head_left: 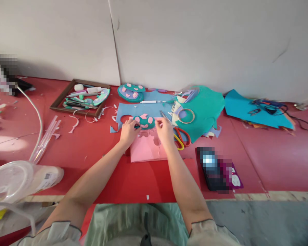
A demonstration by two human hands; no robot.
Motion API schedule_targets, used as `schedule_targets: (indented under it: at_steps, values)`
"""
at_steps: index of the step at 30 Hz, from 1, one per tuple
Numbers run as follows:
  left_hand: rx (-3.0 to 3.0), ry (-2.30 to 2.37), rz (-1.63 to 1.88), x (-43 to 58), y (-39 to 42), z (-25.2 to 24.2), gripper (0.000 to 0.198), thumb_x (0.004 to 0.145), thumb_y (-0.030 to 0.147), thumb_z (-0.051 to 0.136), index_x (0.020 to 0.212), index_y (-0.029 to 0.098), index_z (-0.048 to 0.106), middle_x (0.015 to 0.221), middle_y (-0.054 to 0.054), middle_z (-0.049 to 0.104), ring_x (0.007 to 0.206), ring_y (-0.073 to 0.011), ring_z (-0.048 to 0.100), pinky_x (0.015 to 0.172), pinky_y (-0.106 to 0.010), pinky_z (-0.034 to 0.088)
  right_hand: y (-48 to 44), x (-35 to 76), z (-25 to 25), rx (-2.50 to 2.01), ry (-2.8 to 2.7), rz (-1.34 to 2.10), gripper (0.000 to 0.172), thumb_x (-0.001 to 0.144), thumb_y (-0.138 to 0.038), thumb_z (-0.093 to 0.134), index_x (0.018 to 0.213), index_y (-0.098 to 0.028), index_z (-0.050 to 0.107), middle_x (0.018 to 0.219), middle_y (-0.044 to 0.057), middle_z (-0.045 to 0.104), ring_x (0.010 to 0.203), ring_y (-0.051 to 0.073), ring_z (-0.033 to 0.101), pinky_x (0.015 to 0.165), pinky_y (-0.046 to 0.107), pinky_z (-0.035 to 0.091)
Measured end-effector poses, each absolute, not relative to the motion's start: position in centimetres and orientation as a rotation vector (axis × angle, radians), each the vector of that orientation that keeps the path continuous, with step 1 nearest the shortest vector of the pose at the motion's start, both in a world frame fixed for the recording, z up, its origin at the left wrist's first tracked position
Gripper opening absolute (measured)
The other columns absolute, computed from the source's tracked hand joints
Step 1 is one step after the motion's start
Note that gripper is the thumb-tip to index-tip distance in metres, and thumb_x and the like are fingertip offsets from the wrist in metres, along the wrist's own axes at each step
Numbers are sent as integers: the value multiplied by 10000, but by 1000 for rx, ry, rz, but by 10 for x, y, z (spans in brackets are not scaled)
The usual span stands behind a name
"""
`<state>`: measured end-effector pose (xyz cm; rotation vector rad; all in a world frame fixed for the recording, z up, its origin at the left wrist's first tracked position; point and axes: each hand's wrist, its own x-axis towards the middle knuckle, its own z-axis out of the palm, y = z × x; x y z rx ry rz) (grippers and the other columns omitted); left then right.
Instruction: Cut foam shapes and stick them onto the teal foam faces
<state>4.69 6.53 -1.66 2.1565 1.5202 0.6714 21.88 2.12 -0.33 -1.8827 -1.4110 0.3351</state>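
My left hand (128, 131) rests on the left end of a teal felt piece (144, 122) dotted with pink patches, its fingers curled round that edge. Just to the right, my right hand (164, 129) is pinched at the piece's right side; what its fingertips hold is too small to name. The piece lies across a blue felt sheet (133, 111) and a pink felt sheet (147, 147) with cut-out holes. All of this sits on a red mat (97, 140).
Red- and yellow-handled scissors (181, 138) and a tape ring (186, 115) lie right of my hands on green felt (206, 109). A wooden tray (80, 97) of tools stands at the back left. A dark phone-like object (212, 169) is front right, a white cable (37, 116) left.
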Motion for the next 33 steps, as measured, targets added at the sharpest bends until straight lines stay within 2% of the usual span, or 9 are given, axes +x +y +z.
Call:
schedule_targets:
  at_steps: [2, 6, 11, 14, 17, 26, 29, 33]
  values:
    - [2150, 1487, 702, 46, 67, -20, 76, 761, 177, 635, 825, 209, 659, 907, -60, 643, 898, -237, 601, 847, -359, 457, 11, 237, 4, -2066, -1320, 166, 161, 873, -247, 452, 898, -194, 602, 956, 112, 630, 886, 236, 583, 761, 344, 447]
    - [2121, 1467, 760, 47, 70, -24, 97, 744, 181, 635, 831, 209, 668, 914, -54, 644, 873, -222, 602, 822, -342, 475, -9, 262, 2, -2408, -1224, 24, 120, 767, -266, 612, 845, -175, 612, 947, 151, 619, 962, 301, 571, 769, 387, 451]
    - [2064, 1427, 819, 47, 70, -27, 64, 717, 172, 637, 762, 210, 664, 902, -51, 650, 847, -211, 600, 811, -332, 477, -10, 266, -14, -2572, -1239, 66, 288, 694, -264, 693, 925, -125, 593, 1009, 231, 612, 986, 367, 593, 787, 442, 460]
    - [1934, 1401, 838, 46, 72, -26, 40, 691, 191, 652, 727, 207, 646, 861, -34, 649, 787, -187, 601, 769, -308, 485, -2, 274, -20, -2548, -1254, 169, 364, 624, -259, 735, 918, -127, 566, 995, 245, 620, 990, 384, 596, 821, 460, 453]
    - [1734, 1373, 894, 46, 75, -17, 59, 674, 211, 650, 728, 203, 626, 830, -14, 661, 741, -163, 611, 745, -290, 494, 2, 284, -21, -2451, -1284, 280, 339, 589, -249, 729, 857, -157, 541, 940, 215, 626, 969, 376, 599, 847, 468, 444]
    - [1468, 1135, 1292, 66, 87, 66, 82, 717, 182, 638, 761, 184, 569, 792, -4, 665, 755, -132, 641, 744, -261, 507, 6, 282, 22, -2053, -1201, 72, 325, 618, -141, 630, 927, -174, 535, 1068, 137, 590, 1042, 269, 556, 965, 406, 410]
    - [1435, 1043, 1390, 78, 85, 89, 97, 722, 166, 654, 778, 181, 576, 780, 4, 657, 738, -116, 635, 721, -239, 500, 20, 271, 43, -1802, -1082, 232, 308, 616, -192, 649, 907, -186, 546, 1031, 96, 619, 940, 225, 585, 912, 386, 446]
    - [1417, 896, 1424, 83, 77, 111, 115, 712, 190, 694, 766, 180, 592, 736, 17, 631, 693, -96, 608, 691, -215, 492, 45, 245, 59, -1514, -794, 634, 319, 594, -312, 718, 827, -204, 529, 781, -3, 611, 644, 147, 563, 647, 304, 489]
